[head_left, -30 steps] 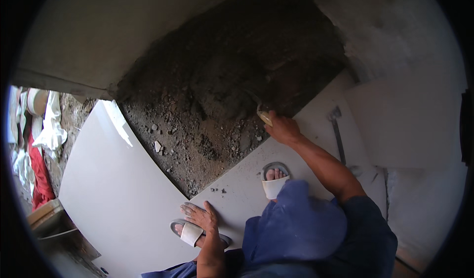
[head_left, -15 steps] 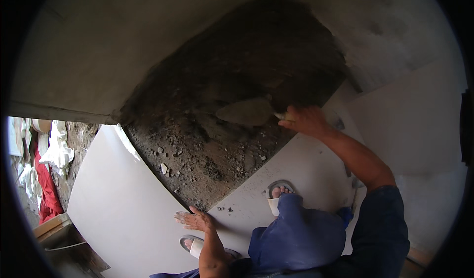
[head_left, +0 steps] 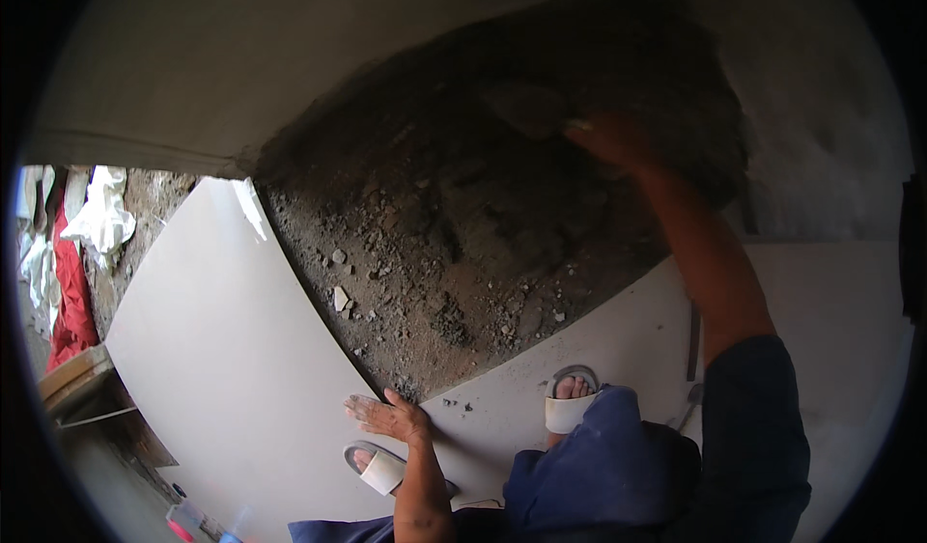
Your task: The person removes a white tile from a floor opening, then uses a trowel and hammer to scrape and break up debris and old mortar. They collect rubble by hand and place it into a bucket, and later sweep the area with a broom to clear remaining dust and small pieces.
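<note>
My right hand is closed round the pale handle of a trowel. Its broad blade points left over dark, rubble-strewn dirt, close to a shadowed dark patch at the back. Deep shade hides whether the blade touches the dirt or the wall. My left hand lies with fingers spread on a large pale tile, by the corner where two tiles meet the dirt.
A second pale tile runs along the near side of the dirt, with crumbs on it. My sandaled feet rest on the tiles. A grey wall rises behind. Red cloth and white sacks lie far left.
My right hand has moved the trowel farther away and up toward the back of the dark patch. The left hand stays down at the tile corner. The view has shifted slightly.
</note>
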`<state>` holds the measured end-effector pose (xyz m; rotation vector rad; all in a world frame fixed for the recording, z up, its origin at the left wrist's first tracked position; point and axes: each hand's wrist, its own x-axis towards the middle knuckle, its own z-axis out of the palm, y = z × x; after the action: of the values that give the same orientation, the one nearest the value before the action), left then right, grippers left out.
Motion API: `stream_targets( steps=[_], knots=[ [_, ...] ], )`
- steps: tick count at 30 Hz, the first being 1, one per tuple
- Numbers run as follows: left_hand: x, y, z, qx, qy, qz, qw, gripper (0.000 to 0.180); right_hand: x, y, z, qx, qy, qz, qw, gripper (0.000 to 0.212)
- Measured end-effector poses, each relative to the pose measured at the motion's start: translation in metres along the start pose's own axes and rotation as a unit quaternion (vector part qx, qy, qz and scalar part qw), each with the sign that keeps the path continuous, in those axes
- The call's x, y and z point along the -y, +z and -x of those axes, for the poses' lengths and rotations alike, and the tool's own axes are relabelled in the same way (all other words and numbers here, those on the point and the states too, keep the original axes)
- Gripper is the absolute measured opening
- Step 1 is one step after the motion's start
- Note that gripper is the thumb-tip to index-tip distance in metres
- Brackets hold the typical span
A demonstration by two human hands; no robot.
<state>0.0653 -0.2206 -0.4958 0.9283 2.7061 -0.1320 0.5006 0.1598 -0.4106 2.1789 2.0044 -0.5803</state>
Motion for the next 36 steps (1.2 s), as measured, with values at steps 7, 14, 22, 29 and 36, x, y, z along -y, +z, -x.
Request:
stream_targets(
  steps=[7,14,22,29,36],
  knots=[
    [0.006,-0.001,-0.003,0.049,0.019,-0.012,0.999,0.079,0.03,0.003,0.188,0.063,0.269,-0.342,0.898,0.045],
    [0.009,0.0,-0.003,0.028,0.047,0.003,0.999,0.083,0.166,0.11,0.189,0.153,0.211,-0.396,0.881,0.04],
    [0.008,-0.005,-0.003,0.035,0.052,0.013,0.998,0.081,0.208,0.057,0.141,0.225,0.034,-0.088,0.97,0.054],
    [0.003,-0.007,-0.001,0.039,0.038,-0.031,0.998,0.077,0.114,0.043,0.219,0.211,-0.089,-0.034,0.973,0.048],
    [0.007,0.004,-0.003,0.024,0.023,-0.05,0.998,0.076,0.025,0.011,0.2,0.175,0.225,-0.263,0.922,0.048]
  ],
)
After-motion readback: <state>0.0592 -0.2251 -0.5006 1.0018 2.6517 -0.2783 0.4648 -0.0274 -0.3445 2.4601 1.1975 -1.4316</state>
